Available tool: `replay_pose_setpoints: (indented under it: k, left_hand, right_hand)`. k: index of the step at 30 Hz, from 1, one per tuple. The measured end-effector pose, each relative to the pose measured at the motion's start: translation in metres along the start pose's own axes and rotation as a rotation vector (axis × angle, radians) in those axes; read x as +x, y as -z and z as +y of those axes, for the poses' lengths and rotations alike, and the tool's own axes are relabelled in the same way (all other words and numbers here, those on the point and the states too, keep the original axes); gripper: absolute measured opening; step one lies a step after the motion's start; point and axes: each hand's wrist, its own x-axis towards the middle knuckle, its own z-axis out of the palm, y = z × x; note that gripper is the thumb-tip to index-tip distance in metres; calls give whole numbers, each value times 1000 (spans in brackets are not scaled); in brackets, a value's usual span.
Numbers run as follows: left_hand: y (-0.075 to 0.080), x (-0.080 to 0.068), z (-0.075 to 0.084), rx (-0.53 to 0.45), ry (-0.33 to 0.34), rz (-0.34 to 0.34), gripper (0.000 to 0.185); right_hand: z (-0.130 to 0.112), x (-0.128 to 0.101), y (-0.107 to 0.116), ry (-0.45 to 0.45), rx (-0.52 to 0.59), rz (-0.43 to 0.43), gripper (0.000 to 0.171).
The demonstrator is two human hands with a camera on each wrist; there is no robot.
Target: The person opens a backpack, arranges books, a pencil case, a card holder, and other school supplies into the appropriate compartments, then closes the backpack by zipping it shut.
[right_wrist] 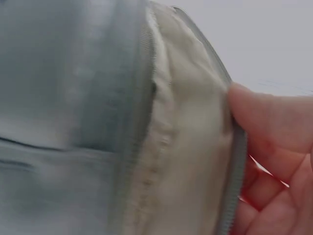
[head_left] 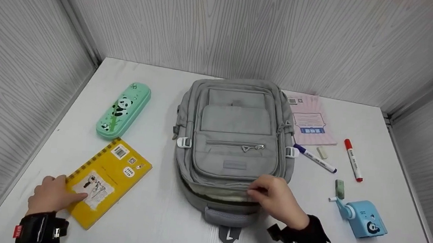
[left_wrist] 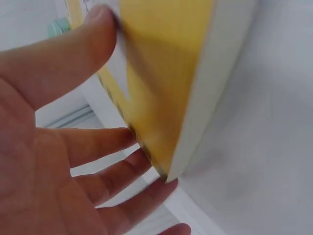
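Note:
A grey backpack lies flat mid-table, its top toward me and unzipped, showing cream lining. My right hand pinches the upper edge of that opening; in the right wrist view the thumb presses on the zipper rim of the backpack. At the left, a yellow spiral notebook lies near the front edge. My left hand grips its near corner. In the left wrist view the thumb lies on the cover of the notebook and the fingers reach under its edge.
A green panda pencil case lies at the back left. Right of the backpack are a pink booklet, a blue marker, a red marker, two small erasers and a blue pencil sharpener. Grey walls close three sides.

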Motion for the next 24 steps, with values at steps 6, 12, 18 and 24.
replay_pose_setpoints:
  k: [6, 12, 18, 24]
  left_hand:
    - [1, 0, -3, 7, 15, -19, 92]
    - [1, -4, -8, -5, 52, -45, 93]
    - [-1, -14, -17, -58, 45, -143, 83]
    - [2, -42, -18, -271, -2, -172, 77]
  right_hand:
    - [-11, 19, 19, 117, 69, 297, 15]
    - [-22, 39, 34, 135, 143, 441, 9]
    - [-24, 44, 36, 93, 161, 446, 7]
    - [-25, 44, 36, 100, 168, 451, 7]
